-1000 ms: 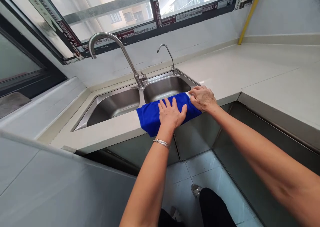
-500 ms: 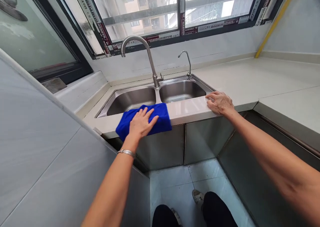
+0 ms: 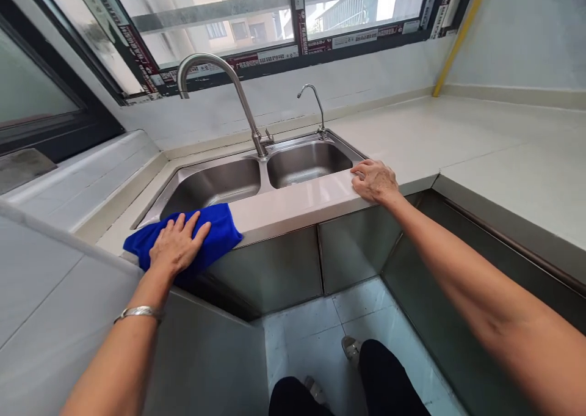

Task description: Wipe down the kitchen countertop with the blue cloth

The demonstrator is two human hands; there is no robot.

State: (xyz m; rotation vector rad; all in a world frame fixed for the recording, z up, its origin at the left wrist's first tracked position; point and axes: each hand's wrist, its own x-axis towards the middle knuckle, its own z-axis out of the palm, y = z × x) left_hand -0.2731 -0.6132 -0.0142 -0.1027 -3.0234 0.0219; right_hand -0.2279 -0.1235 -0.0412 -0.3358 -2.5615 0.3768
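at far left of table front strip, left hand pressed flat on blue cloth, fingers spread, palm down, not clamped. cloth near strip's left end, front part draped over edge, just in front of left sink basin. risk, as judged: cloth slipping off edge to floor w/ more leftward push, since overhang already there & nothing pinched. tall tap behind, well apart. further right, right hand resting open on strip's corner by right basin, holding nothing. vs 0.5 s ago: cloth & left hand moved further left along strip; more bare strip btw hands; right hand unmoved.
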